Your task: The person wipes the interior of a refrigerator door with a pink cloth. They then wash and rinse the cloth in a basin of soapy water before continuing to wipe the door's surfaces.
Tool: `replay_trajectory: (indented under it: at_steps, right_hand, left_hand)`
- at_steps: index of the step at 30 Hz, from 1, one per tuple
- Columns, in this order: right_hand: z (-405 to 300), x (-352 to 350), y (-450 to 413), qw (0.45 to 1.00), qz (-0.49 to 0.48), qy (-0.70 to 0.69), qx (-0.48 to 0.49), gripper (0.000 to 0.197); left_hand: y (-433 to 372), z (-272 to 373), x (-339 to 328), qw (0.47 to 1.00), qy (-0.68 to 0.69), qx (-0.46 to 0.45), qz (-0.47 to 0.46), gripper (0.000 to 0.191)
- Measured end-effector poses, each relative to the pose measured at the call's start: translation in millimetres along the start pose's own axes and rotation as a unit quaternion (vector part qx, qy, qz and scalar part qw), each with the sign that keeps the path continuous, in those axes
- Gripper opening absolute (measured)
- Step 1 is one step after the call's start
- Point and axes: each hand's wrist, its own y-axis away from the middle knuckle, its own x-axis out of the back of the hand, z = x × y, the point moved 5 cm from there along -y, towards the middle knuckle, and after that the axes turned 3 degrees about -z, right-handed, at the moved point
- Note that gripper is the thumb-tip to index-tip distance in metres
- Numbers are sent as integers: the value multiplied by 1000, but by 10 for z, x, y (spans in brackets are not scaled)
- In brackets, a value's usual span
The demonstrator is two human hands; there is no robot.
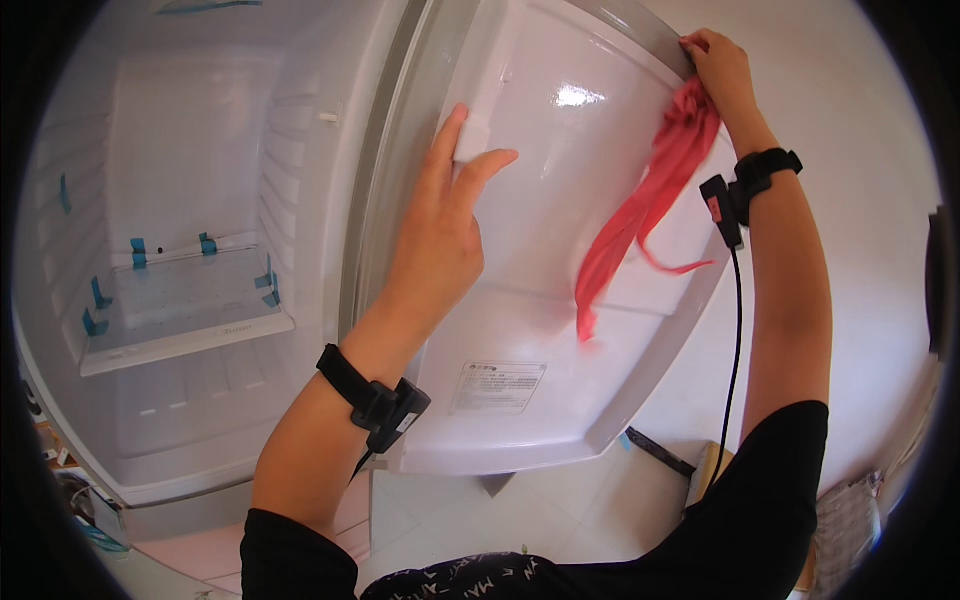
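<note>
My right hand (pixel 721 69) is at the upper right edge of an opened refrigerator door (pixel 570 225). Its fingers are closed on a red cloth (pixel 649 202), which hangs in long strips down the door's inner face; the lower tip is blurred. Against the door's left inner rim is my left hand (pixel 450 217), with fingers and thumb spread on either side of a small white ledge (pixel 472 141). Left of the door is the refrigerator compartment (pixel 187 135), with a clear shelf (pixel 187 289) that has a white front edge.
Pieces of blue tape (pixel 139 253) stick to the shelf and inner walls. A printed label (pixel 500 388) is on the door's lower part. Black straps with small devices (pixel 397 412) sit on both forearms; a cable (pixel 733 360) trails from the right one. A wall (pixel 862 225) stands right.
</note>
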Motion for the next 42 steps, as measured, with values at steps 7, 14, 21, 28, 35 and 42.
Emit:
replay_trajectory:
  at_steps: [7,14,21,28,35,42]
  right_hand:
    - [-890,-123,-344,989,95,-85,77,16]
    - [-153,-37,35,996,60,-23,64,21]
    - [-837,-218,-192,982,125,-72,119,23]
    - [-249,-112,109,998,44,-26,45,27]
    - [-922,-202,-44,981,114,-112,108,31]
    - [39,-104,305,1000,-11,26,-12,29]
  left_hand:
    - [3,-62,-22,1000,-11,4,-3,61]
    - [7,-23,-12,1000,-19,0,-6,60]
    - [-3,-37,1,1000,-2,1,-4,58]
    - [10,-27,-13,1000,-16,-21,-4,56]
    - [21,-95,-40,1000,3,3,-9,56]
    - [8,-43,-28,1000,-27,-3,-7,55]
